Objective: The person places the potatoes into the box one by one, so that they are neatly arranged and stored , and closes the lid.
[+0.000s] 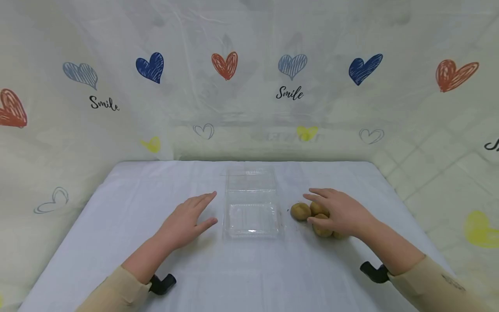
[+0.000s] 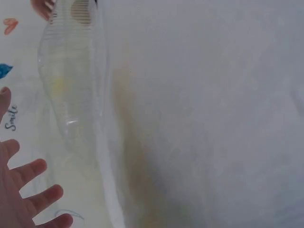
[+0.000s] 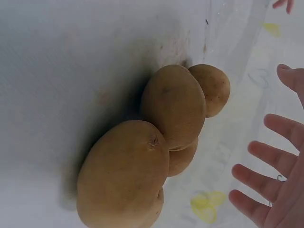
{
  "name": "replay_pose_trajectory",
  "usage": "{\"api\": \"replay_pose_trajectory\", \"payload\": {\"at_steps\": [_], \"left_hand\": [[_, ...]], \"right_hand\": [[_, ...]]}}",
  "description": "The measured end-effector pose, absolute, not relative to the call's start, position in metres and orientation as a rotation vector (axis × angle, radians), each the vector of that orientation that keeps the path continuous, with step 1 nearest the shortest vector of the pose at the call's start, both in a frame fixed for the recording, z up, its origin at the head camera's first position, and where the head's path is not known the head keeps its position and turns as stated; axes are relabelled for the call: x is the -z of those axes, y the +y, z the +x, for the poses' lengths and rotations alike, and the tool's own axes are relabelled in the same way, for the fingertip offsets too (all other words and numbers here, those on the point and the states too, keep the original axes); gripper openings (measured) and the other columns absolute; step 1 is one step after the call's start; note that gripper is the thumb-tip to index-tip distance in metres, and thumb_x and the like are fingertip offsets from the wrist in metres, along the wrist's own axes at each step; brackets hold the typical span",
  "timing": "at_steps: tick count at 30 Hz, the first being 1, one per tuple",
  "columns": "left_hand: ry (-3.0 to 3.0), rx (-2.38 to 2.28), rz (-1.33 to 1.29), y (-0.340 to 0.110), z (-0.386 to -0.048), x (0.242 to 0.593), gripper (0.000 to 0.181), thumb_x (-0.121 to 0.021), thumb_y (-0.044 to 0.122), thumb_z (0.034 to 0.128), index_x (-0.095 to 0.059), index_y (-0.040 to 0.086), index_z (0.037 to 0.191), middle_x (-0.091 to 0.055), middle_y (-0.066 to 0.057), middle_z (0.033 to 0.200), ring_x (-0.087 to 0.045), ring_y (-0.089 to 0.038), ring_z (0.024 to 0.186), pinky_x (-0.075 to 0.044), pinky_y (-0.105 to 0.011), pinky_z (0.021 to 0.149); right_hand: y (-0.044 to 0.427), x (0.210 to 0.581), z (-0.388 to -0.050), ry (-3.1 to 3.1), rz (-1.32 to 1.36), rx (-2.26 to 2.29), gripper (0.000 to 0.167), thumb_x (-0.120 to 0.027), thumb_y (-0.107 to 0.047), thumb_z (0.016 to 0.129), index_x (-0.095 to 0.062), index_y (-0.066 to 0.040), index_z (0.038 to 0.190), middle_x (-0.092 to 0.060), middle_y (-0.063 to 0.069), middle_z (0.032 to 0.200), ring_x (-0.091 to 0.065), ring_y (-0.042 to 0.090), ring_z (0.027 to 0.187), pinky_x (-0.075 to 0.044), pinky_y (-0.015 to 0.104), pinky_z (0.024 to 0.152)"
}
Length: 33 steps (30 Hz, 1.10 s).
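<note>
White-clothed table point(image 1: 249, 277), clear rectangular plastic container point(image 1: 251, 204) laid open, brown rounded potatoes point(image 1: 317, 210) clustered at its three o'clock, right hand point(image 1: 341, 213) held near them, left hand point(image 1: 185, 222) at nine o'clock, both released, fingers extended

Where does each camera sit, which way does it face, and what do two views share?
Head: worn on the head, facing forward and down at the white-covered table; left hand, right hand and beige sleeves show.
Left wrist: worn there, facing across the table toward the clear plastic container; left-hand fingers show at the left edge, part of the right hand at the top.
Right wrist: worn there, facing the potatoes; right-hand fingers show at the right edge.
Shared: head and right wrist both show the potatoes.
</note>
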<state>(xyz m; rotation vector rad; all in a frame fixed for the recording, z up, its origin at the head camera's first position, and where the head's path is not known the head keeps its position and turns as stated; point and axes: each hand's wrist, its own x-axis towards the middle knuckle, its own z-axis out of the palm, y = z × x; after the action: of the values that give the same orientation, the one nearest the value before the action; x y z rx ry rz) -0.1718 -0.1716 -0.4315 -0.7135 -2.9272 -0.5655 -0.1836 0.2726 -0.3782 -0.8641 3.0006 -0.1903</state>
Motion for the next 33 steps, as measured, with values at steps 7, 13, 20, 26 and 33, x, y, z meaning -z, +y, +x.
{"api": "replay_pose_trajectory", "payload": {"at_steps": [7, 13, 20, 26, 33], "left_hand": [[-3.074, 0.852, -0.659, -0.163, -0.179, 0.439, 0.077, -0.053, 0.067, 0.0918, -0.02, 0.041, 0.157, -0.048, 0.01, 0.146, -0.045, -0.016, 0.134, -0.038, -0.046, 0.105], [-3.163, 1.128, -0.606, -0.155, -0.191, 0.445, 0.075, -0.061, 0.054, 0.0939, -0.022, 0.04, 0.157, -0.058, 0.017, 0.118, -0.058, -0.006, 0.101, -0.045, -0.038, 0.086], [-3.18, 1.348, -0.587, -0.151, -0.2, 0.443, 0.077, -0.063, 0.049, 0.0943, -0.023, 0.035, 0.158, -0.061, 0.01, 0.111, -0.06, -0.009, 0.099, -0.046, -0.035, 0.081], [-3.163, 1.52, -0.573, -0.147, -0.203, 0.443, 0.076, -0.066, 0.04, 0.0953, -0.024, 0.03, 0.158, -0.062, 0.003, 0.11, -0.062, -0.012, 0.093, -0.046, -0.036, 0.078], [-3.15, 1.568, -0.658, -0.147, -0.204, 0.447, 0.082, -0.069, 0.038, 0.0929, -0.023, 0.025, 0.159, -0.065, 0.003, 0.102, -0.061, -0.014, 0.097, -0.047, -0.035, 0.08]], "right_hand": [[0.267, 0.377, -0.197, 2.891, -0.802, 0.195, 0.058, -0.067, -0.05, 0.09, -0.059, -0.019, 0.138, -0.056, 0.007, 0.139, -0.049, 0.032, 0.13, -0.04, 0.054, 0.102], [0.258, 0.373, -0.205, 2.819, -0.755, 0.149, 0.054, -0.069, -0.047, 0.09, -0.061, -0.022, 0.136, -0.058, 0.003, 0.137, -0.052, 0.029, 0.128, -0.042, 0.052, 0.1], [0.248, 0.372, -0.216, 2.752, -0.754, 0.129, 0.049, -0.07, -0.042, 0.091, -0.063, -0.021, 0.134, -0.061, 0.003, 0.133, -0.054, 0.028, 0.123, -0.043, 0.051, 0.099], [0.244, 0.374, -0.226, 2.686, -0.728, 0.149, 0.049, -0.071, -0.041, 0.09, -0.063, -0.023, 0.135, -0.059, 0.004, 0.134, -0.055, 0.027, 0.121, -0.042, 0.051, 0.1], [0.247, 0.386, -0.234, 2.652, -0.659, 0.167, 0.047, -0.072, -0.043, 0.089, -0.063, -0.03, 0.134, -0.059, 0.0, 0.136, -0.052, 0.027, 0.126, -0.039, 0.05, 0.103]]}}
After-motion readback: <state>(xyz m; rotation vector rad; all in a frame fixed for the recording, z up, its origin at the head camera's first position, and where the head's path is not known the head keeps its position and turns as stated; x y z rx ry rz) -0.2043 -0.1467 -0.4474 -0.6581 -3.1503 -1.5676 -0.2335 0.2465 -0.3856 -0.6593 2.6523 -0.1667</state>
